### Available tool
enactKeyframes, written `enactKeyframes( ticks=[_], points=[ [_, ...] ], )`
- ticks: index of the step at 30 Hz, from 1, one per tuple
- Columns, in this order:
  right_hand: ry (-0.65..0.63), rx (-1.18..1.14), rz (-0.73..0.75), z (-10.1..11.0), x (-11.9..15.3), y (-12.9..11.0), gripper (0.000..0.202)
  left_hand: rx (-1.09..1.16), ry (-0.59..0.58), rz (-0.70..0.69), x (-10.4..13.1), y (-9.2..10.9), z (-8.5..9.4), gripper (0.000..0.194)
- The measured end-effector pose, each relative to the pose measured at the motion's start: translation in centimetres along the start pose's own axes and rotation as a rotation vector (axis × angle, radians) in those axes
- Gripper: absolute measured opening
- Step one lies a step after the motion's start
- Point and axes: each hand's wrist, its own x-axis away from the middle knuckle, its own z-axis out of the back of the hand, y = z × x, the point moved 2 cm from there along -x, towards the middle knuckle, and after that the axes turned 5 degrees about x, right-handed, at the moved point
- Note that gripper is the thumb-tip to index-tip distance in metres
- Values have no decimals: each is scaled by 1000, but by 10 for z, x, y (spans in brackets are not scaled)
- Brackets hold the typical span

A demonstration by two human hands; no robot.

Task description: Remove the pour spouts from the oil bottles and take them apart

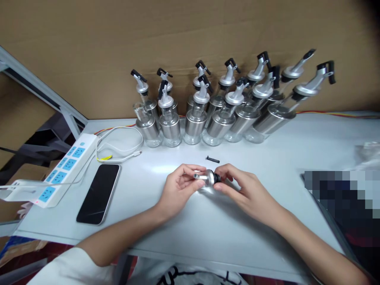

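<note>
You are holding a silver pourer [209, 178] between both hands over the table [133, 196], its nozzle pointing to your left. Your left hand [179, 190] is gripping it near the nozzle, while your right hand [245, 190] is pinching its black stopper. A small black piece [213, 160] is lying just beyond your fingers. Behind that, bottles [195, 126] are standing in rows, the front leftmost one [149, 130] showing a bare neck. A phone [99, 194] is resting near the power strip [63, 172].
</note>
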Motion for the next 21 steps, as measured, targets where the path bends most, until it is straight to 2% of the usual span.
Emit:
enactKeyframes(
  ticks=[9,10,13,14,18,21],
  points=[
    [12,-300,-160,-7,0,4,21,-270,-143,-113,-5,6,6,10],
    [12,-324,-167,-8,0,5,21,-313,-155,-135,-4,6,6,14],
    [17,-368,-158,-11,1,5,19,-492,-231,-225,-3,6,5,46],
    [9,-372,-151,-12,1,4,19,-546,-261,-268,-3,6,4,51],
    [-31,-330,-135,-15,0,2,19,-710,-323,-471,-8,7,7,31],
    [-40,-334,-116,-14,1,0,18,-782,-384,-555,-11,11,10,29]
  ],
)
